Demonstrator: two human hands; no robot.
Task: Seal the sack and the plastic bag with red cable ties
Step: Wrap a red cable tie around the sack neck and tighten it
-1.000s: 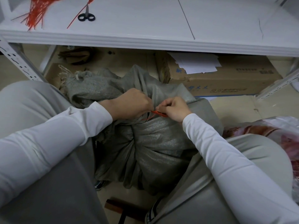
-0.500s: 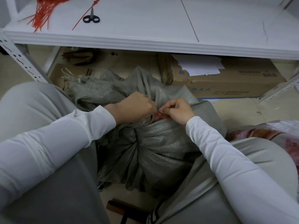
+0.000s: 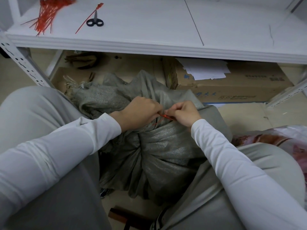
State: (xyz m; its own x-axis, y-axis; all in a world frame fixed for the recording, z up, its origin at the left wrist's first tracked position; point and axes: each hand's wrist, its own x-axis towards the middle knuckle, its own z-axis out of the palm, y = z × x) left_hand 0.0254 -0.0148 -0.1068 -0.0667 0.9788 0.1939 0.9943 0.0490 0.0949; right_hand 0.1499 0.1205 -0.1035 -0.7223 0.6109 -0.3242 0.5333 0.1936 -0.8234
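Note:
A grey woven sack (image 3: 166,151) stands on the floor between my knees, its neck gathered into folds. A red cable tie (image 3: 165,116) runs around that neck. My left hand (image 3: 139,112) grips the bunched neck and one end of the tie. My right hand (image 3: 184,113) pinches the tie's other end right beside it. Both hands almost touch. The plastic bag (image 3: 282,138), clear with reddish contents, lies at the right edge behind my right knee.
On the white shelf (image 3: 149,45) above lie a bunch of spare red cable ties (image 3: 47,15), a single red tie (image 3: 88,19) and black-handled scissors (image 3: 95,21). A cardboard box (image 3: 232,90) with papers sits under the shelf. A shelf leg (image 3: 21,63) stands at the left.
Both hands stay at the sack's neck with small finger movements on the tie. The view has shifted slightly, showing more of the shelf top.

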